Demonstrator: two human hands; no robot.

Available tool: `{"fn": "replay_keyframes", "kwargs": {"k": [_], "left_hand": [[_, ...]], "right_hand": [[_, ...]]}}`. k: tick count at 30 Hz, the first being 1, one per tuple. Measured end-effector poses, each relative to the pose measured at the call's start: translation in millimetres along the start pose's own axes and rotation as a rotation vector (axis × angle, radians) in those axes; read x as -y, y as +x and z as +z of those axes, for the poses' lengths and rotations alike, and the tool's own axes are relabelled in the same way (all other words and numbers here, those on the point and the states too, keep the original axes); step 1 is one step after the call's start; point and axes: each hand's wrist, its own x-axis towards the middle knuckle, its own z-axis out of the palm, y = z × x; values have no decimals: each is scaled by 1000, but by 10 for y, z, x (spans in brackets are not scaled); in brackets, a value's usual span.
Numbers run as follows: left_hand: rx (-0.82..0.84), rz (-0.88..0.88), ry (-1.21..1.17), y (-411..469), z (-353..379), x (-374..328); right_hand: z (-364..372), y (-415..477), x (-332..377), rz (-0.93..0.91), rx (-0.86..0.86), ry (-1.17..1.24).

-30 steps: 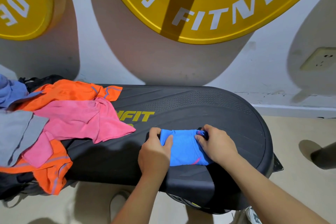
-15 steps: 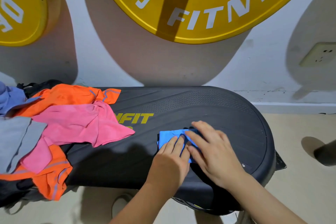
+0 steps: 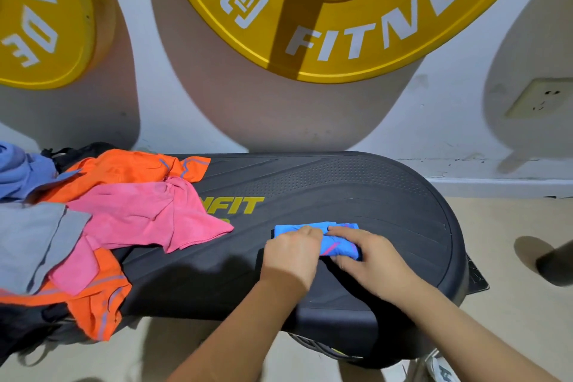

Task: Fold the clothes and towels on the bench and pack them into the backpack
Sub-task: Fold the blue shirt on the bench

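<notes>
Head view. The left hand (image 3: 291, 253) lies knuckles up on the near-left part of the blue garment (image 3: 342, 249), its fingers curled down onto the cloth and gripping it. The right hand (image 3: 370, 260) meets it from 3 o'clock: the forefinger reaches across the bundle's far edge and the thumb sits at its near edge, so the cloth is pinched between them. The two hands are nearly touching over the middle of the bundle. The blue garment is folded into a small, compact packet with a pink stripe showing on its near face; it rests flat on the black bench (image 3: 356, 192), toward the bench's right half and near its front edge.

At 9 o'clock from the hands, well apart from the packet, a loose heap covers the left end of the bench. The pink cloth (image 3: 145, 214) lies uppermost and nearest, partly covering yellow lettering on the bench top. Beneath and around it spreads the orange garment (image 3: 124, 166), one part hanging over the front edge at 8 o'clock. The grey cloth (image 3: 28, 239) overlaps the heap's left side, and a lilac-blue cloth (image 3: 15, 170) lies at 10 o'clock by the frame edge. A black strapped item (image 3: 77, 149) shows behind the heap; whether it is the backpack cannot be told.

At 12 o'clock, a large yellow weight plate (image 3: 341, 25) leans on the wall, with a second plate (image 3: 37, 25) at 10 o'clock and a wall socket (image 3: 539, 99) at 2 o'clock.
</notes>
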Motion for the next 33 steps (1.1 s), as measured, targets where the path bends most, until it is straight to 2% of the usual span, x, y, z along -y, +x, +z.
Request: {"fn": "replay_keyframes", "kwargs": {"k": [3, 5, 8, 10, 12, 16, 18, 23, 25, 27, 30, 33], "left_hand": [[16, -91, -320, 17, -128, 155], [81, -129, -840, -93, -237, 214], [142, -241, -1626, -408, -412, 124], [99, -312, -1848, -631, -513, -8], [50, -385, -1949, -844, -596, -124], [-33, -446, -1953, -1259, -815, -227], [-90, -446, -1993, -1427, -944, -194], [-182, -300, -1959, -1783, -1389, 12], [-187, -180, -1829, -1957, -1572, 34], [-262, -103, -1665, -2139, -1746, 39], [-410, -30, -1435, -2377, -1962, 100], [-446, 26, -1261, -2574, -2149, 269]], "right_hand": [[-97, 32, 142, 211, -21, 320], [-200, -39, 292, 329, 46, 598], [-326, -278, 617, 467, 249, 1013], [-374, -421, 837, 471, 292, 1064], [-378, -522, 1011, 434, 208, 936], [-376, -770, 1307, 254, -97, 485], [-436, -935, 1453, 115, -120, 419], [-649, -1360, 1808, -147, 113, 288], [-708, -1506, 1967, -162, 163, 299], [-751, -1617, 2132, -127, 193, 427], [-791, -1689, 2336, -55, 399, 651], [-736, -1635, 2576, -76, 531, 627]]}}
